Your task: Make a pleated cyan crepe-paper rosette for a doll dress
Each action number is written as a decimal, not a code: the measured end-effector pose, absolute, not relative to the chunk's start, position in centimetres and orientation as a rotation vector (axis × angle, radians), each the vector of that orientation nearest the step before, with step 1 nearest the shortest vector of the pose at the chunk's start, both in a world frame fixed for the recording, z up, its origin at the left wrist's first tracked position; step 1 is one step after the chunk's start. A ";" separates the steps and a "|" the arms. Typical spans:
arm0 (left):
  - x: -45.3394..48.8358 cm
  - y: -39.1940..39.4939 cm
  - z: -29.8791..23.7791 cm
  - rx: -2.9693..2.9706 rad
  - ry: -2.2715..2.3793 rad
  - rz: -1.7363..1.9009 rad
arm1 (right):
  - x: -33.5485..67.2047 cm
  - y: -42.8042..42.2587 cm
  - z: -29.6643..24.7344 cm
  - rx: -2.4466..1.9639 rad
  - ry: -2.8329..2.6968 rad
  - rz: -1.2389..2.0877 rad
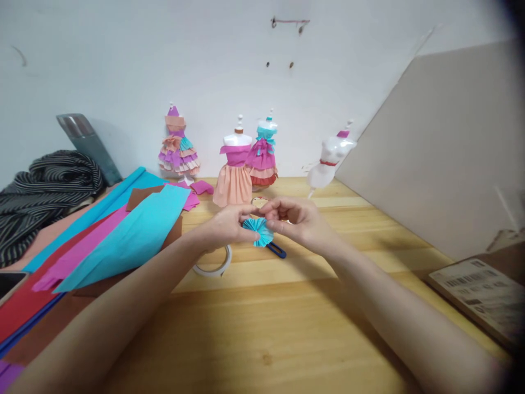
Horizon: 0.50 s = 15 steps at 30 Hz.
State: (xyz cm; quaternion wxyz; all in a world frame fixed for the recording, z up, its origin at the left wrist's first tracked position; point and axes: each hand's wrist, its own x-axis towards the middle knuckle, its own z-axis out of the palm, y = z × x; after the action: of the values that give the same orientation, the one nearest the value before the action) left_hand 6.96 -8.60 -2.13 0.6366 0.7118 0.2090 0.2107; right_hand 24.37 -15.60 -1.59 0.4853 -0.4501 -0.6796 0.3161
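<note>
A small pleated fan of turquoise crepe paper (259, 232) is spread between my hands above the table. My left hand (225, 227) pinches its left side, thumb in front and fingers behind. From the right, my right hand (297, 223) grips the fan's upper right edge between thumb and curled fingers. Just under the fan, the dark blue handle (276, 250) of a tool lies on the wood, its other end hidden. A white roll of tape (213, 269) rests flat below my left hand.
Left lie crepe paper sheets (135, 241), a striped cloth (49, 186) and a bottle (90, 148). Along the wall stand mini dress forms in paper dresses (178, 145), (233, 180), (264, 150) and a bare, tilted form (330, 158). A cardboard box (479, 295) sits right.
</note>
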 end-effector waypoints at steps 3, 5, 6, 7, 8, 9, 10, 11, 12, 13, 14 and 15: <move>6.9 -8.5 -1.9 1.573 0.500 0.493 | 24.6 -15.5 -1.6 -1.084 -1.635 0.808; 6.9 -8.5 -2.0 1.586 0.504 0.501 | 24.7 -15.6 -1.5 -1.102 -1.656 0.787; 6.9 -8.5 -2.1 1.604 0.501 0.502 | 24.7 -15.6 -1.5 -1.120 -1.685 0.757; 6.9 -8.5 -2.2 1.625 0.495 0.505 | 24.6 -15.7 -1.4 -1.142 -1.725 0.714; 6.9 -8.5 -2.3 1.646 0.485 0.513 | 24.6 -15.7 -1.4 -1.166 -1.772 0.667; 7.0 -8.5 -2.4 1.666 0.479 0.524 | 24.5 -15.8 -1.4 -1.189 -1.816 0.626; 7.1 -8.5 -2.4 1.683 0.479 0.532 | 24.4 -15.8 -1.4 -1.208 -1.850 0.600; 7.1 -8.5 -2.5 1.696 0.485 0.540 | 24.3 -15.8 -1.4 -1.221 -1.868 0.590; 7.2 -8.6 -2.5 1.705 0.494 0.543 | 24.3 -15.8 -1.5 -1.231 -1.866 0.594; 7.2 -8.6 -2.5 1.714 0.506 0.540 | 24.2 -15.7 -1.6 -1.237 -1.845 0.611; 7.2 -8.6 -2.5 1.720 0.519 0.537 | 24.2 -15.7 -1.7 -1.236 -1.812 0.640; 7.3 -8.6 -2.5 1.724 0.528 0.538 | 24.2 -15.6 -1.8 -1.227 -1.769 0.675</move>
State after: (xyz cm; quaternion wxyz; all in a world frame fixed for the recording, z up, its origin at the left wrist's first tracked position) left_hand 7.26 -8.57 -2.53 0.5891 0.7404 0.2267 0.2309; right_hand 24.21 -15.59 -1.80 0.4284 -0.4915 -0.7084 0.2704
